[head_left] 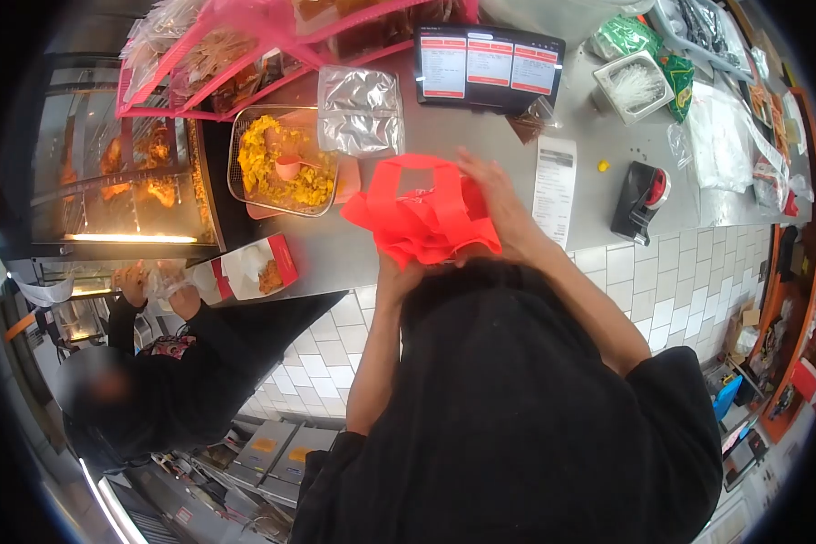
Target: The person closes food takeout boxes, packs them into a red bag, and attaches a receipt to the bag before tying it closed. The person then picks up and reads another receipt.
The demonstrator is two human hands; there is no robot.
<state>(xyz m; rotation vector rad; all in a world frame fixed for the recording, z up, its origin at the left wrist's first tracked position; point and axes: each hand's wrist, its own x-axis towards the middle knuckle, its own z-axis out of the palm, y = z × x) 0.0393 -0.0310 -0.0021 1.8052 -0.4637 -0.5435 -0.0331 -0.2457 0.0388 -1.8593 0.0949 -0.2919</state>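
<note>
1. Black clothing (535, 399) lies nearest, with two bare forearms reaching from it to the metal counter (499, 136).
2. Red bag (417, 227): straight ahead of the wearer, by the counter's near edge, between a wire tray (238, 186) of yellow food and a printed receipt (554, 186). Whether its base touches the metal is hidden.
3. Hands: apart, one on either side of the bag. The right hand (500, 195) lies along its side, fingers stretched; the left hand (399, 276) reaches under the near corner, fingers mostly covered. I can't say how firmly either grips.
4. Handling, as I judge it: the step seems to be steadying or shaping the bag. Press both sides evenly, support it from below, and keep the handle (417, 161) clear of the mouth. Soft material like this will probably fold if one side is tugged.
5. Care: work clear of the foil packet (363, 109) just beyond, and avoid dragging the receipt.
</note>
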